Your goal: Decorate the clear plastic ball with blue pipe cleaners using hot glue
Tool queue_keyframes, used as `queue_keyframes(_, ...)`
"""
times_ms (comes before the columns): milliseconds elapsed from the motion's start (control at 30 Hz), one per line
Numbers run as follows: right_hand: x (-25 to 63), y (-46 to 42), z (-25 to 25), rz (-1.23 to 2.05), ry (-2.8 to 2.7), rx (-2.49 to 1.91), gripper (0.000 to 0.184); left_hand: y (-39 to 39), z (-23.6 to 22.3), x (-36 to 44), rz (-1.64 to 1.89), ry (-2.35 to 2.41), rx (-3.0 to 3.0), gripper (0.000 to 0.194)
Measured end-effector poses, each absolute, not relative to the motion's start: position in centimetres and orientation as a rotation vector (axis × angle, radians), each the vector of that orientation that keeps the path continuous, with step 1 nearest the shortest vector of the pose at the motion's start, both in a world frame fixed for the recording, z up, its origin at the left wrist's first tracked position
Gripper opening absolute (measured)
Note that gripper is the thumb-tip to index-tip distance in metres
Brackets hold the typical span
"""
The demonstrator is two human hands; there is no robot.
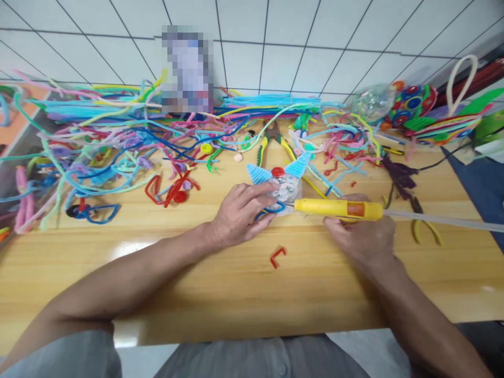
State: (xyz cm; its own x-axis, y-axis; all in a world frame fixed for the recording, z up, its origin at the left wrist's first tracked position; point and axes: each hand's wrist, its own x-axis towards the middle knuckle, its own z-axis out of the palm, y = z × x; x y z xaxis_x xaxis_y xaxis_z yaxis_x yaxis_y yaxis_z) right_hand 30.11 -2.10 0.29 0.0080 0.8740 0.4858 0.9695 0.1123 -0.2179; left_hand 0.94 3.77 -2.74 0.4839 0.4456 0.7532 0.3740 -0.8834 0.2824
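Pale wooden tabletop [236, 294] up front, a bent red piece [277, 257] lying nearest. Just past it, the right hand [366, 236] is wrapped round a yellow glue gun [334, 208], long axis running sideways, nozzle aimed left towards a blue loop [276, 208] at the base of a clear ball [289, 188]. Left hand [240, 212], the nearer one, half curled, grips the ball's left side. Nozzle touching? Can't tell! Blue ears [298, 165] up top, then pliers [260, 151], heaped pipe cleaners [129, 137], white tiles [291, 63].
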Motion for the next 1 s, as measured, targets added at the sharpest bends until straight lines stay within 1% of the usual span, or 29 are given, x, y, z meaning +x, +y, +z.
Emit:
queue_keyframes(200,29.9,-2.2,1.3,-0.223,-1.95,-1.963,0.018,3.8,-2.4,1.0,1.38,0.717,2.643,0.024)
queue_keyframes(400,29.7,-2.2,1.2,-0.184,-1.964,-1.929,0.015,3.7,-2.6,0.9,1.372,0.724,2.614,0.027)
queue_keyframes(667,29.4,-2.2,1.1,-0.121,-1.916,-1.947,0.017,3.6,-2.8,0.7,1.326,0.765,2.635,0.029)
queue_keyframes(833,29.4,-2.2,1.7,-0.048,-1.99,-1.943,0.017,3.6,-2.9,0.6,1.325,0.796,2.636,0.026)
queue_keyframes(1000,29.7,-2.4,1.7,-0.051,-1.932,-1.909,0.02,3.6,-2.7,0.7,1.353,0.775,2.639,0.024)
